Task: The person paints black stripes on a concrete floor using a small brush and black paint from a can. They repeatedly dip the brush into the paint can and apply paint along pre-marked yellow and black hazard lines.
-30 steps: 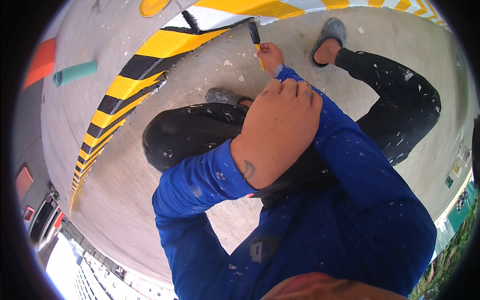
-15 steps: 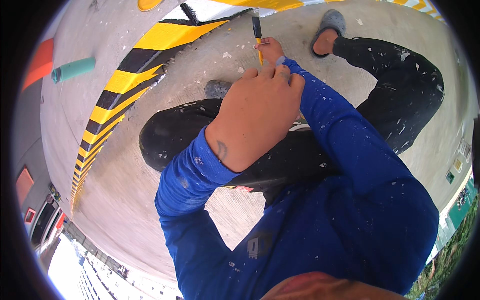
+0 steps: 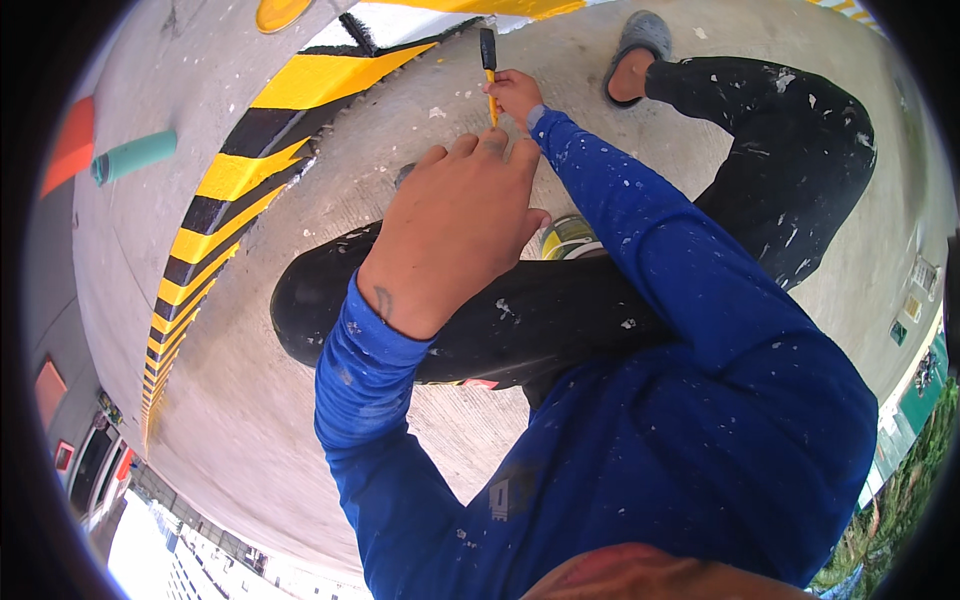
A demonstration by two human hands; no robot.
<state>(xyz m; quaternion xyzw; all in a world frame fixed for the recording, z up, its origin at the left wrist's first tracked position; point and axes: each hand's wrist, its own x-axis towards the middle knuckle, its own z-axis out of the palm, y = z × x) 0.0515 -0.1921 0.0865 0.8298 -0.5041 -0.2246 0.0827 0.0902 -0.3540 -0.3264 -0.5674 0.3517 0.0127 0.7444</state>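
Observation:
My right hand (image 3: 516, 97) is closed round the yellow handle of a paintbrush (image 3: 490, 62), reaching out low over the concrete floor. The brush has a black upper part and points away from me; its pale tip meets the lower edge of a white-painted patch (image 3: 455, 24) on the kerb. Much nearer to me, my left hand (image 3: 450, 225) hangs in the air with its back up. Its thumb stands out to the side and its fingers point forward, slightly apart, with nothing seen in them. A paint container (image 3: 570, 238) with a pale rim shows partly behind my leg.
A kerb with yellow and black stripes (image 3: 235, 175) curves along the left. On the raised surface beyond lie a teal cylinder (image 3: 140, 157) and a round yellow object (image 3: 282, 12). My black-trousered legs (image 3: 790, 150) are folded on the floor around the container.
My left hand has shifted left and its thumb has come away from the fingers, uncovering more of the paint container. The view has moved slightly; my right hand keeps its hold on the paintbrush.

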